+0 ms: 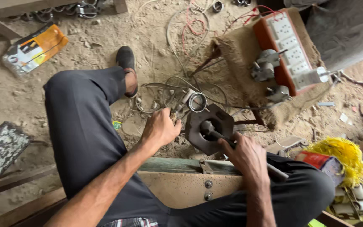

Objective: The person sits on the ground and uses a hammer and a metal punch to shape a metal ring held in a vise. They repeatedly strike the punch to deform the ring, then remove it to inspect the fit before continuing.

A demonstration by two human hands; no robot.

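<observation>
Far out to the left of both hands, a speckled flat slab [0, 150] lies on the sandy ground, and beyond it, farther from the person, sits an orange and white packet [34, 47]. Nearer in, the person's bent leg in dark trousers ends in a dark shoe [126, 59], which rests above and left of the left hand.

The left hand [160, 129] is curled loosely, its fingertips closed on small parts just at the left edge of the dark hexagonal metal housing [209, 128]; what exactly it pinches cannot be made out. Just beyond that hand lies a shiny metal ring [197, 102] among loose wires.

The housing stands between the two hands, over the front edge of a wooden bench [181, 180]. The right hand [245, 156] is wrapped tight around a metal rod tool [215, 133], whose head sits in the housing's central hole.

Beyond the right hand, an orange extension board [288, 50] with white sockets rests on a rough mat. To that hand's right sits a bundle of yellow fibres [341, 153].
</observation>
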